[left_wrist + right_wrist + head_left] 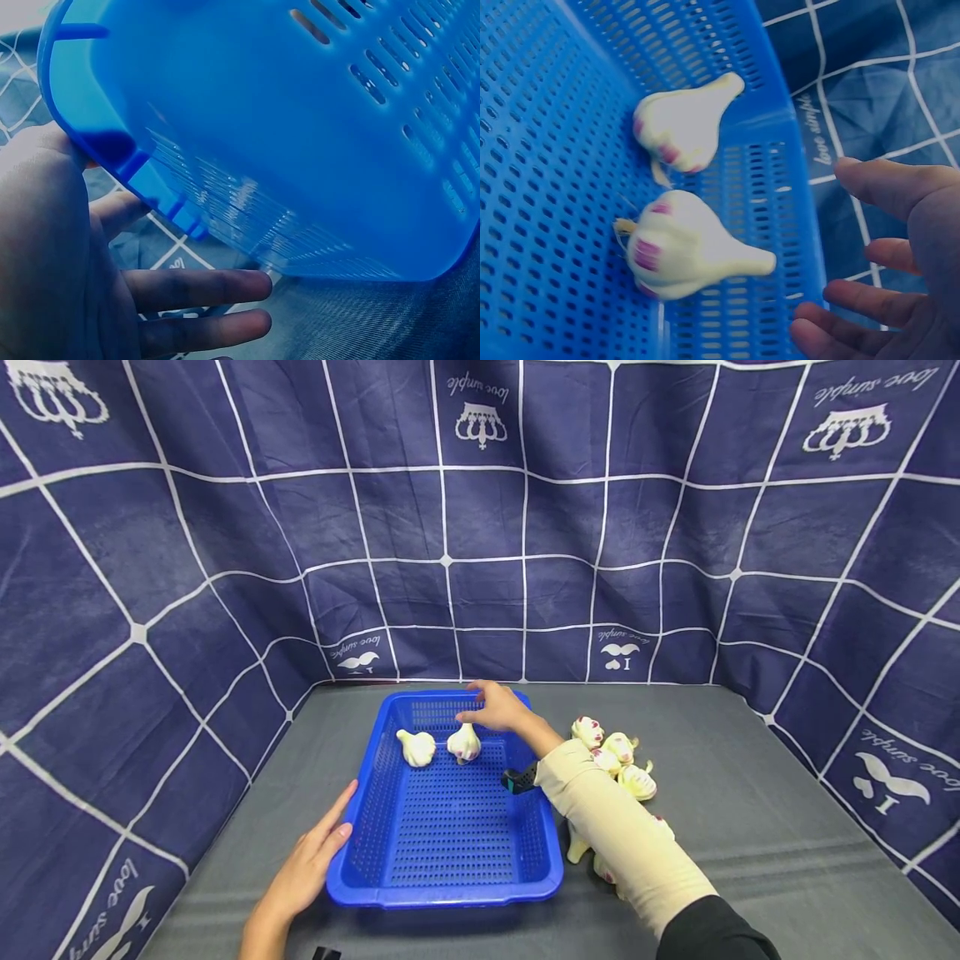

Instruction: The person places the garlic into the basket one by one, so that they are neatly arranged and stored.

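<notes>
Two garlic bulbs lie inside a blue plastic basket (450, 895) near its far end. The left bulb (417, 748) and the right bulb (464, 744) are whitish with purple patches and thick stems. Over the right bulb is my right hand (497, 706), fingers spread and holding nothing; the right wrist view shows both bulbs (697, 251) apart from the fingers. At the basket's left side, my left hand (306, 860) has its fingers extended along the rim. Seen from the left wrist, the thumb side of that hand (56, 240) is against the rim, with straight fingers below.
Several more garlic bulbs (636, 782) sit in a loose heap to the right of the basket, partly hidden by my right sleeve (622, 827). Grey cloth (757, 810) covers the table. A navy curtain with white lines (480, 593) encloses the back and sides.
</notes>
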A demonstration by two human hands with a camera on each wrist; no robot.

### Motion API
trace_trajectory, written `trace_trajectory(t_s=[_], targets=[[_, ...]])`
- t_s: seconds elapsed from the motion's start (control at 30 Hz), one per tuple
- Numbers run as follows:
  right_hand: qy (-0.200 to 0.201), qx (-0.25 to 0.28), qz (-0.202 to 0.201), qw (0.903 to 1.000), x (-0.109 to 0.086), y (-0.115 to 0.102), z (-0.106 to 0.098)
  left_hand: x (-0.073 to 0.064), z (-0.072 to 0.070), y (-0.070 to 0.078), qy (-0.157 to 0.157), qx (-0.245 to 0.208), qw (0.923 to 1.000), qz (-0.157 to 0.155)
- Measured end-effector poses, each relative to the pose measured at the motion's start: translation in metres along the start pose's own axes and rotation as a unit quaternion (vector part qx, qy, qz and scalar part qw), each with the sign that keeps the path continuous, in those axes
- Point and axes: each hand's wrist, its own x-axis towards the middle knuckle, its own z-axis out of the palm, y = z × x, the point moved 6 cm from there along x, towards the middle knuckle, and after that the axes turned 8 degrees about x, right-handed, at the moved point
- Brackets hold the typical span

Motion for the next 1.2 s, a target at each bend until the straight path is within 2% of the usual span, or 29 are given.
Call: trace_trajectory(t_s=[0.23,0.5,0.77,1.2], targets=[[0.004,0.044,-0.023,0.9988,-0.013,0.000,-0.023,0.000,0.000,0.001,0.002,-0.001,1.0000,0.002],[0.025,0.051,-0.031,0.9979,-0.029,0.004,-0.042,0.001,0.000,0.001,-0.003,-0.009,0.9999,0.009],[0.043,0.077,-0.045,0.9950,-0.050,0.014,-0.051,-0.001,0.000,0.000,-0.007,0.001,0.9999,-0.011],[0.067,0.116,-0.076,0.9880,-0.095,0.021,-0.065,-0.001,0.000,0.000,0.000,-0.003,1.0000,0.008]])
